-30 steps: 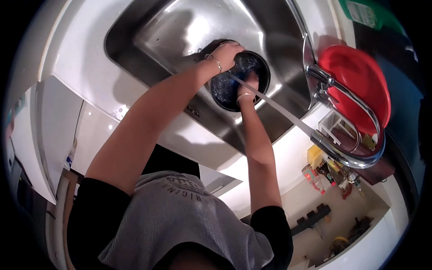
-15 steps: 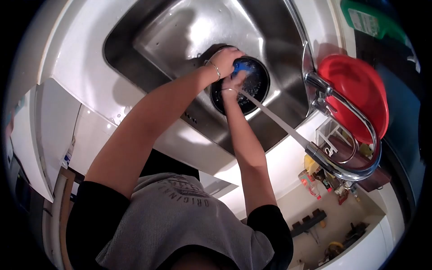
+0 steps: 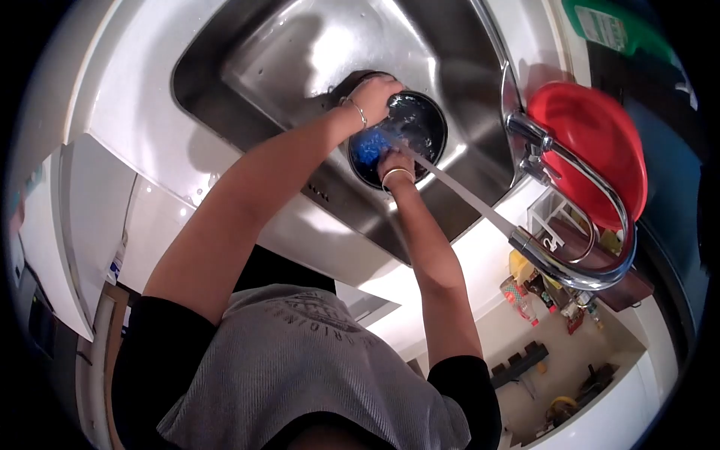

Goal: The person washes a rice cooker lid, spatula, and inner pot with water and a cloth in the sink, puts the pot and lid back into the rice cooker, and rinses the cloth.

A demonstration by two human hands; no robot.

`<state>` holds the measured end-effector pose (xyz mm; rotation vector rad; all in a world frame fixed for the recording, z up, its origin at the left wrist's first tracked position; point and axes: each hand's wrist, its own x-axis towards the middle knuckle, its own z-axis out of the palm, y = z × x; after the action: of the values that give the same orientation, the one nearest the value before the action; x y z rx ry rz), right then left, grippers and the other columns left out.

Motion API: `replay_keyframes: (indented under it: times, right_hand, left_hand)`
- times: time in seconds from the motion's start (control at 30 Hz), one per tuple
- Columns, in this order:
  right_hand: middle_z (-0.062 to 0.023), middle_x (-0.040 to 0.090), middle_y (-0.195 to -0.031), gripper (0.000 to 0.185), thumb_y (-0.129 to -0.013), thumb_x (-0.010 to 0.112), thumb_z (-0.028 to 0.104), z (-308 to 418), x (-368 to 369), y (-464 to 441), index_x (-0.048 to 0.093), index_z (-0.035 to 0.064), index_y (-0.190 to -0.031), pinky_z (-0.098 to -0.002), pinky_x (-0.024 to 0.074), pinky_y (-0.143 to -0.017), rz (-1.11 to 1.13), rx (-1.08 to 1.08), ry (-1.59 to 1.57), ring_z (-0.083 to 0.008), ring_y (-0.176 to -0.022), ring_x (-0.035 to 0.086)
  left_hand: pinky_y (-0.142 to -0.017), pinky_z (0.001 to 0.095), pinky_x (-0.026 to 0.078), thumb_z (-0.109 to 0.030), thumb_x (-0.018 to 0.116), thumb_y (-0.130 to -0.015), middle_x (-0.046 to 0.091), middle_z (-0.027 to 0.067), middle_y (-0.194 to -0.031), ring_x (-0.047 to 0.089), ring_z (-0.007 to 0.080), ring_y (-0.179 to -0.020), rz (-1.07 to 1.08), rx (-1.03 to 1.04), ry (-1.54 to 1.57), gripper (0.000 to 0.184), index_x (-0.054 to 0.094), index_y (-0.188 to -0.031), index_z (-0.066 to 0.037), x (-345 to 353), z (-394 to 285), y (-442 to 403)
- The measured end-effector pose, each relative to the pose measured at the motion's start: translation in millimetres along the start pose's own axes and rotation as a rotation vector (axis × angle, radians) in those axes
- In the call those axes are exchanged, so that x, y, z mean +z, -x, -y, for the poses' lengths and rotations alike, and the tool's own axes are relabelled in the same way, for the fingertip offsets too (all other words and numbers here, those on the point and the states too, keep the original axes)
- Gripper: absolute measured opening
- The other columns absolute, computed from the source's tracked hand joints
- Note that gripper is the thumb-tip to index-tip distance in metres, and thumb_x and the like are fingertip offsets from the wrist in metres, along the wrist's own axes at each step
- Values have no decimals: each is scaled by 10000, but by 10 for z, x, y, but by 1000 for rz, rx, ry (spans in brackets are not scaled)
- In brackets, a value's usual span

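Observation:
A round black pan (image 3: 429,124) with water in it sits tilted in the steel sink. My left hand (image 3: 375,97) is closed on the pan's upper left rim, its fingertips partly hidden. Inside the pan, my right hand (image 3: 396,159) is closed on a blue scrubber (image 3: 369,147), which lies against the pan's left inner side. The fingers of that hand are partly covered by spray. From the chrome faucet (image 3: 517,238), a stream of water (image 3: 469,196) runs into the pan beside my right hand.
The steel sink (image 3: 300,82) surrounds the pan. A red basin (image 3: 592,142) stands behind the faucet on the right. A green container (image 3: 615,30) is at the top right. Several bottles and small items (image 3: 519,296) stand on the right, near a dark rack (image 3: 517,364).
My right hand has moved the blue scrubber from the pan's upper middle to its lower left side. My left hand stays on the rim, and the water keeps running.

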<state>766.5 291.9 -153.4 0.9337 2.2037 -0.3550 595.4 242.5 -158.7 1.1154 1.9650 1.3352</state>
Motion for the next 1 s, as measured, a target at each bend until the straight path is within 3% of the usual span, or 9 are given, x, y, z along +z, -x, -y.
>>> replay_keyframes:
  times: [0.2, 0.33, 0.37, 0.47, 0.6, 0.73, 0.87, 0.9, 1.0]
  right_hand:
    - [-209, 440, -1188, 402, -806, 428, 193, -49, 442, -629, 468, -25, -1142, -391, 249, -989, -395, -188, -17, -309, -1161, 367]
    - [-224, 527, -1093, 328, -730, 484, 94, 444, -118, -399, 527, -33, -1030, -389, 318, -946, 53, -520, 409, -353, -1063, 467]
    - [-217, 555, -1046, 302, -737, 467, 102, 396, 88, -411, 545, -30, -997, -377, 375, -903, -7, -331, -160, -358, -993, 517]
    - [-240, 565, -955, 266, -751, 449, 152, 280, 109, -111, 576, -18, -913, -371, 413, -835, 21, -469, -121, -376, -908, 529]
    - [-139, 343, -1324, 417, -798, 428, 154, 259, -434, 359, 470, 61, -1202, -362, 254, -1014, 127, -359, 517, -250, -1231, 319]
    - [-141, 226, -1384, 485, -823, 412, 204, 68, -40, 243, 366, 77, -1289, -399, 162, -1048, -192, 79, 264, -271, -1275, 215]
    - [-246, 223, -1342, 603, -825, 420, 213, 66, -39, -236, 185, -53, -1312, -396, 140, -1053, 166, -89, 197, -367, -1247, 206]
    - [-298, 302, -1253, 535, -813, 429, 210, -151, 608, -550, 305, -74, -1249, -430, 146, -1037, -348, -143, -96, -399, -1220, 215]
    - [-270, 464, -1113, 283, -800, 417, 133, 275, 329, -573, 519, -12, -1020, -420, 291, -928, -497, -185, -456, -397, -1080, 384]
  left_hand:
    - [-799, 382, 431, 95, 463, -616, 551, 152, -959, 518, 342, -907, -13, 0, 6, 372, 571, -944, -44, 21, 2, 13]
    - [-806, 380, 428, 93, 462, -620, 552, 156, -960, 515, 344, -914, -16, 20, 5, 376, 561, -957, -42, 31, 49, 11]
    - [-809, 378, 426, 93, 461, -622, 552, 156, -961, 514, 344, -917, -10, 22, 10, 378, 558, -961, -42, 20, 41, 41]
    - [-821, 372, 421, 94, 462, -625, 551, 161, -973, 510, 342, -933, -11, -31, -20, 388, 550, -979, -41, 16, 44, 56]
    - [-835, 373, 416, 95, 480, -618, 546, 159, -999, 509, 337, -945, 22, -66, -51, 402, 553, -987, -47, -12, -26, 54]
    - [-832, 372, 418, 94, 486, -615, 546, 153, -994, 512, 332, -938, -6, -33, -29, 390, 555, -975, -39, 7, -1, 56]
    - [-829, 372, 419, 90, 485, -611, 547, 152, -983, 513, 331, -936, 2, -15, -15, 387, 556, -970, -36, 23, -5, 39]
    - [-829, 372, 419, 90, 484, -610, 547, 152, -980, 512, 331, -937, 6, -15, -13, 389, 556, -970, -37, 33, 6, 38]
    - [-822, 375, 423, 92, 475, -608, 548, 153, -984, 515, 338, -928, -16, 8, -34, 391, 556, -967, -40, 51, 30, 40]
